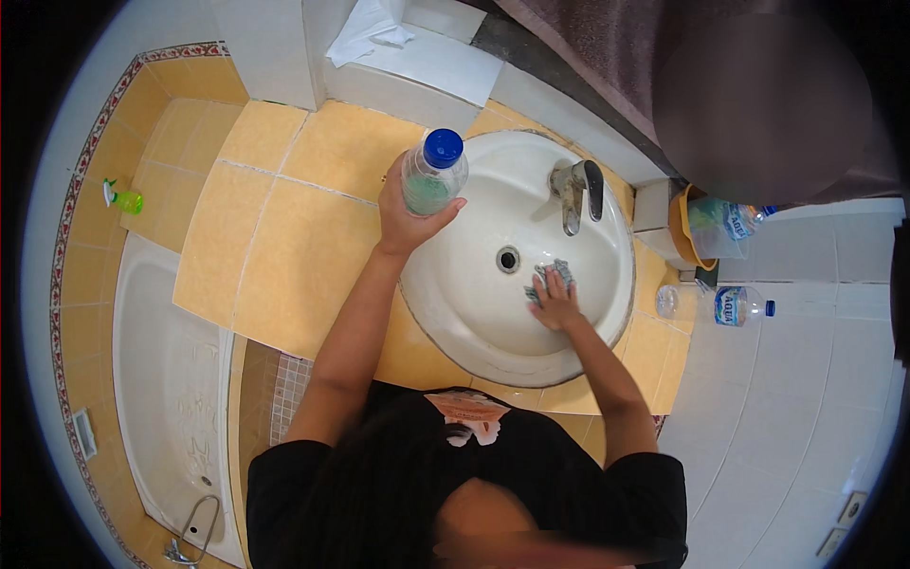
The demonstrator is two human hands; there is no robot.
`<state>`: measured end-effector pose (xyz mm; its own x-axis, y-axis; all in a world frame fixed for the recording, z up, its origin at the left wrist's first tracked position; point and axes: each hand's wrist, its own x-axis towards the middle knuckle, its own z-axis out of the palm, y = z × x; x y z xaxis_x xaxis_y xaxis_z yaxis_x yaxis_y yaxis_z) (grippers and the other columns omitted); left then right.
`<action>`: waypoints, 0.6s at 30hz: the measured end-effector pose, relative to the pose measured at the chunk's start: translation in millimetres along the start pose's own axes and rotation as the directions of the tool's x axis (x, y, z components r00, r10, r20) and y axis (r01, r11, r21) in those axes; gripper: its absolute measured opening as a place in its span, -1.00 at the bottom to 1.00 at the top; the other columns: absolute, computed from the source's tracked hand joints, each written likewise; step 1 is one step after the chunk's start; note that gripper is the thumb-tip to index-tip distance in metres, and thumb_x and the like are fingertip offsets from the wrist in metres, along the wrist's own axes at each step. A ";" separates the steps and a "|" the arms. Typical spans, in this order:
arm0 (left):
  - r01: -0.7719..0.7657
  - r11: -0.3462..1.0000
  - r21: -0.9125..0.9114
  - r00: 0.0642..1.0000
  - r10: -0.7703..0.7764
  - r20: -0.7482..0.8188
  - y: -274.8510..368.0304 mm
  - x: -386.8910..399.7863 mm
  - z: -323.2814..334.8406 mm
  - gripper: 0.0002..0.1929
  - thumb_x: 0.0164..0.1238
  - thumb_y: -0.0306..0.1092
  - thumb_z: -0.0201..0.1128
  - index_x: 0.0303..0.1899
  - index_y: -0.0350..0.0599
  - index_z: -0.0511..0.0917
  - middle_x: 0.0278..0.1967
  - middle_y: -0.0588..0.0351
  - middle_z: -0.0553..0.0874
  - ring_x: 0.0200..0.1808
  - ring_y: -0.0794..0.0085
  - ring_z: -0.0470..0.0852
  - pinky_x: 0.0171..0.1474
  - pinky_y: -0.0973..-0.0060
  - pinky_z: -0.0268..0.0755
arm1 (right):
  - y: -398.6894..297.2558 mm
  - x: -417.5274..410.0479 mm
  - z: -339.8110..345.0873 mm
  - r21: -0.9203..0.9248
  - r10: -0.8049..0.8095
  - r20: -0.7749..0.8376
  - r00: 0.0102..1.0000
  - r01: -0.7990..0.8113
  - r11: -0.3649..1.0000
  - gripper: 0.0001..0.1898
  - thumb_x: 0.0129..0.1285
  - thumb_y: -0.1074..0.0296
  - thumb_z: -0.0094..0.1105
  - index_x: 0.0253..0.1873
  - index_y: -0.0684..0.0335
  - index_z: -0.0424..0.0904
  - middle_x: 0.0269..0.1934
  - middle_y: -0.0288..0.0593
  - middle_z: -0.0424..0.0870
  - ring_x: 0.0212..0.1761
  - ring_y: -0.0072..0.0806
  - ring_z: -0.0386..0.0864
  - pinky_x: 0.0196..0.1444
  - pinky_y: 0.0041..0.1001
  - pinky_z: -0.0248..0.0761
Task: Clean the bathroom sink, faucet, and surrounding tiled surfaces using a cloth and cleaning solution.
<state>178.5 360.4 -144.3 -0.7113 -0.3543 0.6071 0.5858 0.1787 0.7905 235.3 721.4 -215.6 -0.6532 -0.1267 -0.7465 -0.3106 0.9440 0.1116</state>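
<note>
My left hand (409, 213) is wrapped around a clear plastic bottle (426, 188) with a blue cap (443, 149) on it and some greenish liquid inside. The bottle is held upright over the left rim of a white oval washbasin (473, 313). Inside the basin, my right hand (556, 302) presses a crumpled grey-green cloth (558, 272) against the bowl, just right of the drain hole (507, 259). Part of the cloth is hidden under my fingers. A chrome single-lever tap (574, 192) stands at the basin's back right.
Yellow tiles (313, 249) surround the basin. At right are an Aqua water bottle (739, 306) and a yellow-rimmed container (682, 227) holding another bottle. White paper (373, 32) lies on the back ledge. A bathtub (163, 341) and green spray bottle (126, 200) are at left.
</note>
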 end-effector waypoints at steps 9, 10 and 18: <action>0.075 0.995 -0.060 0.992 -0.081 -0.099 -11.3 -5.0 -4.7 -0.19 -0.15 -0.32 0.63 0.19 -0.30 0.35 -0.03 -0.01 0.62 -0.03 0.32 0.62 0.07 0.39 0.47 | -100.0 -38.3 -27.0 0.818 -0.646 0.021 0.763 0.358 0.449 -0.18 0.44 -0.29 -0.39 0.56 0.16 -0.28 0.56 0.01 -0.58 0.59 -0.18 -0.62 0.56 -0.23 -0.56; 0.063 0.996 -0.064 0.994 -0.069 -0.090 -8.2 -2.1 -5.7 -0.19 -0.15 -0.32 0.63 0.19 -0.30 0.35 -0.03 -0.01 0.62 -0.03 0.32 0.62 0.07 0.39 0.47 | -74.4 -39.7 -22.8 0.760 -0.678 0.177 0.714 0.338 0.555 -0.18 0.44 -0.28 -0.35 0.57 0.15 -0.27 0.57 -0.01 -0.55 0.60 -0.19 -0.60 0.56 -0.24 -0.56; -0.088 0.987 0.132 0.988 0.103 -0.115 -6.6 44.5 -16.9 -0.21 -0.14 -0.31 0.63 0.17 -0.25 0.36 -0.13 0.06 0.64 -0.12 0.35 0.63 -0.01 0.42 0.48 | -58.6 7.3 23.6 0.276 0.022 0.046 0.999 -0.034 0.961 -0.10 0.36 -0.37 -0.39 0.56 0.16 -0.35 0.56 0.02 -0.54 0.60 -0.11 -0.58 0.53 0.03 -0.52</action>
<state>149.6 328.0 -123.9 -0.5974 -0.4375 0.6721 0.5893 0.3288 0.7380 265.1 672.3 -243.0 -0.6274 -0.0912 -0.7733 -0.0855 0.9952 -0.0480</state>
